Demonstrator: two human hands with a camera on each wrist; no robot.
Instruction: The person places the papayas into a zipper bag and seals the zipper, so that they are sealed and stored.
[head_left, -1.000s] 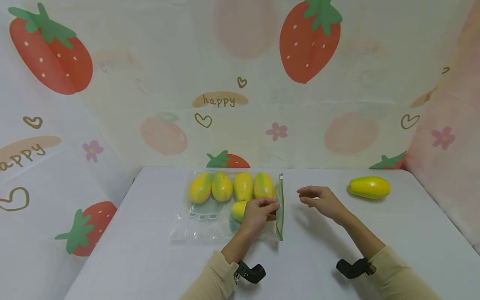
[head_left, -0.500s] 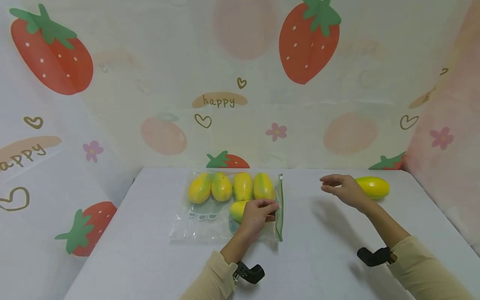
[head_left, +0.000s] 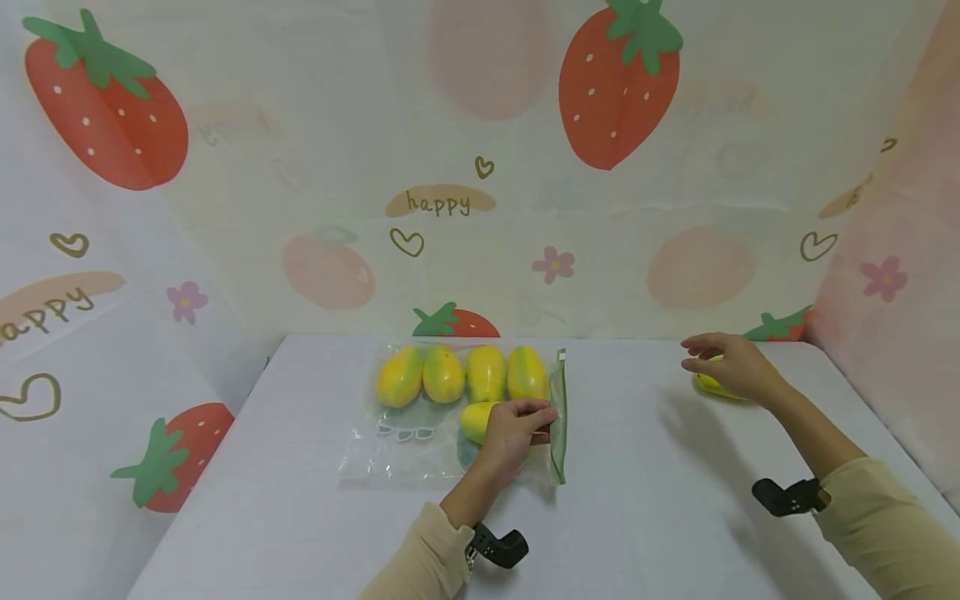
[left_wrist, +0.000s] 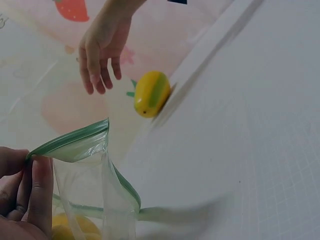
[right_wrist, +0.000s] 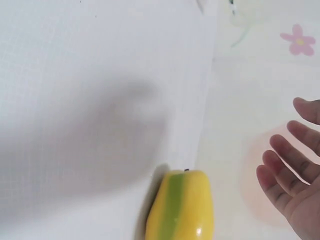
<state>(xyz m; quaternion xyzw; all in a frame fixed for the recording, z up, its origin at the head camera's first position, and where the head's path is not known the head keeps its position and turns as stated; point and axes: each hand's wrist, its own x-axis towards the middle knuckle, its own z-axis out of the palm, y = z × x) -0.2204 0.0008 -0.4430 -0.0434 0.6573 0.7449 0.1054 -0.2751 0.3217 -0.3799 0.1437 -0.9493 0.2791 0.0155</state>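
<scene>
A clear zip bag (head_left: 367, 457) with a green zip edge lies on the table, several yellow-green papayas (head_left: 486, 372) inside. Its mouth faces right. My left hand (head_left: 510, 437) pinches one side of that mouth between thumb and fingers, and in the left wrist view the green zip edge (left_wrist: 75, 137) is lifted and the mouth gapes. Over at the right, a single papaya (left_wrist: 152, 94) lies on the table outside the bag. My right hand (head_left: 738, 367) is above it with fingers extended and apart, partly covering it in the head view; the right wrist view shows the hand holding nothing.
A white-covered table (head_left: 300, 517) ends at the back against a cloth wall (head_left: 600, 217) printed with strawberries, hearts and flowers. Similar cloth hangs on the left and right sides. Each wrist wears a black camera (head_left: 501, 547).
My right hand has moved right, from beside the bag's mouth to above the lone papaya. The left hand stays at the bag's edge.
</scene>
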